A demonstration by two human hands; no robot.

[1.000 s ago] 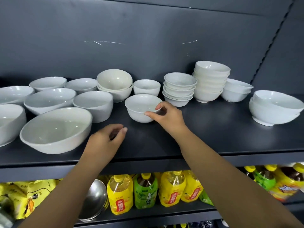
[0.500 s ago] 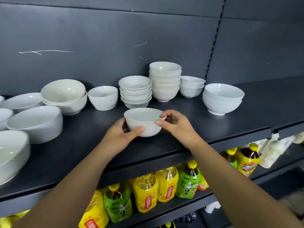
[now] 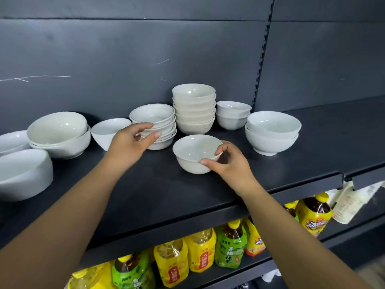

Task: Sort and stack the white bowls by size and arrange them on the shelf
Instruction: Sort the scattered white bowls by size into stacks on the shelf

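Note:
My right hand (image 3: pixel 228 163) pinches the right rim of a small white bowl (image 3: pixel 192 153) that sits on the dark shelf (image 3: pixel 166 190). My left hand (image 3: pixel 131 143) has its fingers and thumb curved around the side of a stack of shallow rimmed bowls (image 3: pixel 154 119). Behind stands a taller stack of deep bowls (image 3: pixel 194 108), then a pair of small bowls (image 3: pixel 232 114) and two larger stacked bowls (image 3: pixel 271 132) to the right. A single small bowl (image 3: pixel 108 131) sits partly hidden behind my left hand.
More white bowls stand at the left: a stacked pair (image 3: pixel 59 134) and a big oval bowl (image 3: pixel 23 174) at the frame edge. The shelf to the right is bare. Drink bottles (image 3: pixel 200 259) fill the shelf below. A grey back panel closes the rear.
My left hand let go of the small bowl and moved up to the stack of shallow bowls. The right hand carried the small bowl right and back. The view shifted right.

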